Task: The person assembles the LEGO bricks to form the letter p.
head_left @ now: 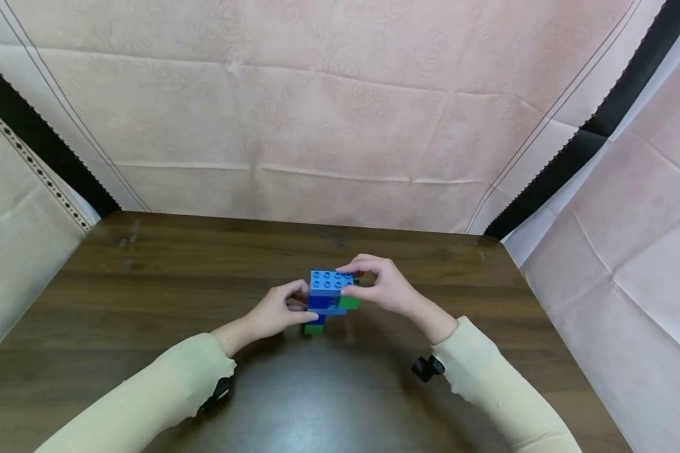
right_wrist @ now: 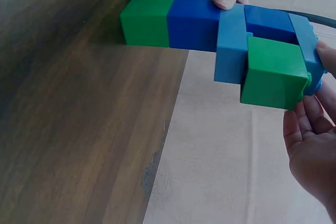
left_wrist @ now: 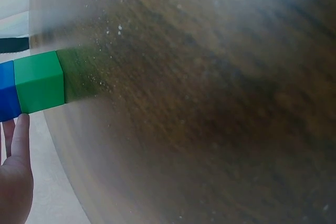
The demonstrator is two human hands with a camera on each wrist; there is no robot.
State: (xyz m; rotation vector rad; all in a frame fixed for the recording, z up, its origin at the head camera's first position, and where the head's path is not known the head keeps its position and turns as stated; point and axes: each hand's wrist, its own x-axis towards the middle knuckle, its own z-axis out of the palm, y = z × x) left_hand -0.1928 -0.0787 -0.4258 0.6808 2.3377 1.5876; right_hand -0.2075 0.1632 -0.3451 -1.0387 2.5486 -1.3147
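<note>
In the head view a stack of toy building bricks stands upright on the table. Its foot is a green brick (right_wrist: 147,22), followed upward by a dark blue brick (right_wrist: 194,23) and a thin light blue brick (right_wrist: 231,45). Above that, a second green brick (right_wrist: 275,72) juts out beside another dark blue brick. A wide light blue brick (head_left: 330,281) with studs tops the stack. My left hand (head_left: 272,311) grips the stack from the left, thumb near the lower dark blue brick. My right hand (head_left: 388,286) pinches the top brick at its right end.
The brown wooden table (head_left: 147,302) runs back to a pale fabric wall (head_left: 328,126), with more fabric on both sides. Pieces of clear tape (head_left: 129,241) stick to the far left of the tabletop. A black wrist camera (head_left: 427,368) hangs below the right sleeve.
</note>
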